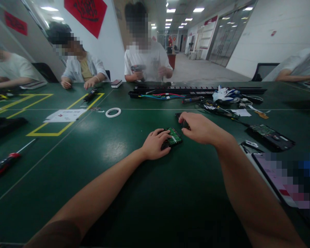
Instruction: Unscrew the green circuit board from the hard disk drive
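Observation:
My left hand [157, 144] rests with fingers spread over a black case holding a green circuit board [174, 136], which lies on the green table [134, 182]. To the right and slightly farther away, my right hand [195, 126] has its fingers curled around a small dark object [186, 125], too hidden to name. Beside that hand, a dark flat piece [178, 116] lies partly covered by the fingers.
A second cased circuit board [271, 137] lies right, above a tablet [279, 179]. A white tape roll [113, 112], papers [65, 115] and a screwdriver [9, 161] are left. Black rails [196, 90], cables and a plastic bag [226, 94] lie behind. People sit around the table.

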Motion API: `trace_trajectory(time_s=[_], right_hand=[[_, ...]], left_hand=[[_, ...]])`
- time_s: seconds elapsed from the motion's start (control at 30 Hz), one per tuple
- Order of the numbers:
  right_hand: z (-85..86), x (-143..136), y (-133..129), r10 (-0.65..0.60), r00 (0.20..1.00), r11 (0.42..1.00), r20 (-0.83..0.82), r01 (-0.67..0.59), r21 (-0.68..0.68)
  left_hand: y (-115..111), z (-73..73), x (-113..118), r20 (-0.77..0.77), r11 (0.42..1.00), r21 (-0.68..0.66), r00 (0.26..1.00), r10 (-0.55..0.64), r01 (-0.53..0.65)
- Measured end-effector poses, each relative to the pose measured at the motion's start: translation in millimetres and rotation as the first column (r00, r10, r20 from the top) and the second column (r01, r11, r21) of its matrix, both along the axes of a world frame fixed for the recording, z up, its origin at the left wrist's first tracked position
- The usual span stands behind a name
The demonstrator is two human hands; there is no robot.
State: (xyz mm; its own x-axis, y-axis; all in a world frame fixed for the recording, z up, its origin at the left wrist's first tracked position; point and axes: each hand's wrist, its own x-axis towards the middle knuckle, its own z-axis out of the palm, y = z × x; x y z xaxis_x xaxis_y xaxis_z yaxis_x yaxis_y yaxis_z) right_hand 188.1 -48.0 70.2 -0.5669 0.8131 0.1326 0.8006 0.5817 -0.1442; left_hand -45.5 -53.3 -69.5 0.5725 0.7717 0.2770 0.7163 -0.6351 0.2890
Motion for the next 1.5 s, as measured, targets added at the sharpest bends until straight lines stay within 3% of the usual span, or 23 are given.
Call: trace_trajectory(time_s=[0.17,0.4,0.63,0.9,1.5], right_hand=[[0.0,0.2,-0.6,-0.055,0.998,0.999,0.011,0.055,0.004],[-3.7,-0.1,2.2,0.009,1.000,1.000,-0.017,-0.009,0.021],[1.1,-1.8,-2.2,-0.061,0.998,0.998,-0.025,0.060,-0.006],[-3.3,-2.3,0.4,0.011,1.000,1.000,-0.020,-0.011,0.025],[-1.8,-3.0,-0.6,0.019,0.999,1.000,-0.044,-0.019,0.004]], left_hand=[[0.3,0.7,-0.4,0.004,1.000,-0.019,1.000,-0.004,0.004],[0.8,0.4,0.3,0.015,1.000,-0.023,1.000,-0.003,0.003],[0.1,0.4,0.7,0.009,1.000,-0.017,1.000,-0.004,0.004],[0.3,0.8,1.4,0.008,1.000,-0.011,1.000,-0.002,0.002],[-0.2,0.4,1.2,0.013,1.000,-0.008,1.000,-0.003,0.003]])
